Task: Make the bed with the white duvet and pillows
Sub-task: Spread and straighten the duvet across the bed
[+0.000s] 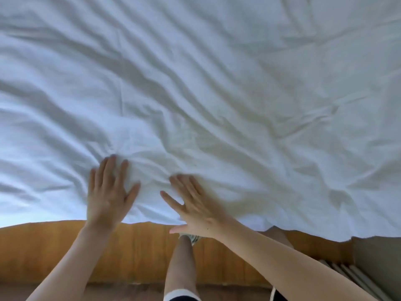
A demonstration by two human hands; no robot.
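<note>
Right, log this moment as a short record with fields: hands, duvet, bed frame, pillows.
left hand: flat, fingers spread, pressing on the duvet near its front edge
right hand: flat, fingers straight, on the duvet beside the left
duvet: white, spread out, creased all over
bed frame: wooden side panel below the duvet edge
pillows: none in view

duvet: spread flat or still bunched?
Spread but wrinkled: the duvet covers the bed, creased throughout, bunching by the left hand and right hand.

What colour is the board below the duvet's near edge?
The wooden bed board is warm orange-brown, seen in the head view.
</note>
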